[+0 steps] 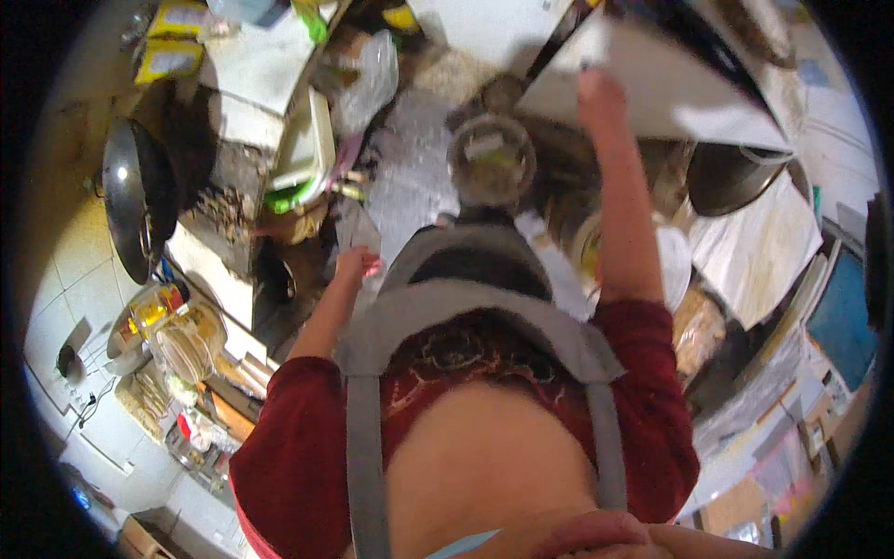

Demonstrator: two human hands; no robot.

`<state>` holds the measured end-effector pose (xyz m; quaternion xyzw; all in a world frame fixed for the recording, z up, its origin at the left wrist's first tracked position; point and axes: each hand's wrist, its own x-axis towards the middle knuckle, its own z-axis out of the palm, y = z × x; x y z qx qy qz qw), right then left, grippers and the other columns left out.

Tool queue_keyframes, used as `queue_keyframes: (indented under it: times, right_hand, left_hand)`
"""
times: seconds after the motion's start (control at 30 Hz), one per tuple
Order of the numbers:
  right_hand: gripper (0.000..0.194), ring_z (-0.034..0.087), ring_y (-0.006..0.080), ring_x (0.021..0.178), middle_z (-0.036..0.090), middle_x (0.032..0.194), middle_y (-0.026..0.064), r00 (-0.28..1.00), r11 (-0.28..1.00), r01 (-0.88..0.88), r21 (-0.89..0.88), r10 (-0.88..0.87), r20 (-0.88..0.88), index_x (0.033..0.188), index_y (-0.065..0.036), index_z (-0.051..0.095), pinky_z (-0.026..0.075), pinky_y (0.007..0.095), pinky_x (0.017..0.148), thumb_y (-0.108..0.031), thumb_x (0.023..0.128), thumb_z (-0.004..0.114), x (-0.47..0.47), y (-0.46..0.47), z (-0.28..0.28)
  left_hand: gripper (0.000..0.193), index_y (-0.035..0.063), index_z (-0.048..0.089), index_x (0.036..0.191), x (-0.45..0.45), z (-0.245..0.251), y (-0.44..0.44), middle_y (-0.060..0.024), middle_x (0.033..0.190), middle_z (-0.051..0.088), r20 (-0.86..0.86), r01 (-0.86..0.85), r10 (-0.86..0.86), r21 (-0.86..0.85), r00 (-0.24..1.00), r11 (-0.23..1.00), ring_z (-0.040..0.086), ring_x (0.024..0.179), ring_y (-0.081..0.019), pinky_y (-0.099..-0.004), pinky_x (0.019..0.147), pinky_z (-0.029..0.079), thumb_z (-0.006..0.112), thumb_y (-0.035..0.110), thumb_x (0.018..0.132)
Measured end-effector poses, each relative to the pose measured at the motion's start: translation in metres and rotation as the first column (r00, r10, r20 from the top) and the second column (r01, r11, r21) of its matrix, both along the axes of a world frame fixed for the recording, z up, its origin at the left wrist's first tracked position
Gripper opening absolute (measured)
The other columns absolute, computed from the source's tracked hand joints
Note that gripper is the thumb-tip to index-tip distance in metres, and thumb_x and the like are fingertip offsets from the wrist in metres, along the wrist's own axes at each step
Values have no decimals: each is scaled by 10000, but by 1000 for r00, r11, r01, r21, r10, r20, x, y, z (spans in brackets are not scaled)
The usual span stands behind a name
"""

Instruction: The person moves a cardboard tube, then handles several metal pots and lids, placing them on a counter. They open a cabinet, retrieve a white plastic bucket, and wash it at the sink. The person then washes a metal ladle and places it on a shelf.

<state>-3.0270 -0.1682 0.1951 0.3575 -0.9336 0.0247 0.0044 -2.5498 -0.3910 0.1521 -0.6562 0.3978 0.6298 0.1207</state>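
Note:
My right hand (602, 94) reaches out over a pale flat panel (649, 87) at the upper right. The hand is blurred, and a bright white patch lies just past its fingers, so its grip cannot be made out. Lower and to the left, my left hand (360, 264) hangs beside the grey apron (482, 300), fingers loosely apart with nothing seen in them. A grey, thin shape lies just beyond that hand; its kind is unclear. Between the two arms, on the floor, stands a round bucket (492, 162) with some pale and greenish matter inside.
A dark wok (140, 199) stands tilted at the left. Nearer the middle are a white plastic tray (318, 140) and a clear plastic bag (370, 84). To the right, a large metal pan (733, 178) sits beside a pale board (758, 251). Jars (154, 307) are at the lower left.

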Motion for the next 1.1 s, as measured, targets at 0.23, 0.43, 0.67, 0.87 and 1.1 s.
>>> queue_keyframes:
  times: [0.23,0.43,0.67,0.87,1.1]
  right_hand:
    - [187,629,306,828,646,893,142,985,963,157,217,-170,41,771,-25,656,512,403,714,-163,776,530,-30,-26,11]
    - [225,600,312,934,613,1019,179,944,915,304,264,-326,43,911,-23,649,494,404,777,-162,805,508,-57,-32,-8]
    - [234,587,338,945,596,1031,193,995,850,98,518,-90,-42,958,-7,618,499,439,748,-141,828,477,-90,-40,-8]
    - [273,571,358,957,590,1030,215,972,896,199,398,-234,40,973,8,578,468,447,800,-199,837,461,-101,-45,6]
    - [175,605,308,835,610,847,165,995,936,-2,351,36,-91,960,-57,565,498,407,689,-119,829,467,-183,-23,-46]
  left_hand:
    - [420,-38,407,1182,78,-31,11,-217,941,595,-81,-53,54,7,995,999,636,739,-298,-325,590,513,495,41,779]
    - [364,-2,417,1180,188,-37,28,-209,941,600,-66,-279,284,76,956,957,641,741,-313,-348,544,525,469,44,822]
    - [343,23,422,1185,270,-31,97,-211,966,605,134,-577,567,50,813,815,642,748,-327,-366,540,524,439,87,848]
    - [334,4,441,1156,235,-41,129,-199,967,612,113,-591,582,91,806,801,647,766,-303,-362,566,525,459,101,838]
    - [367,-11,469,1140,173,-54,182,-196,859,632,-207,-621,615,39,761,782,639,716,-279,-357,588,517,490,214,850]
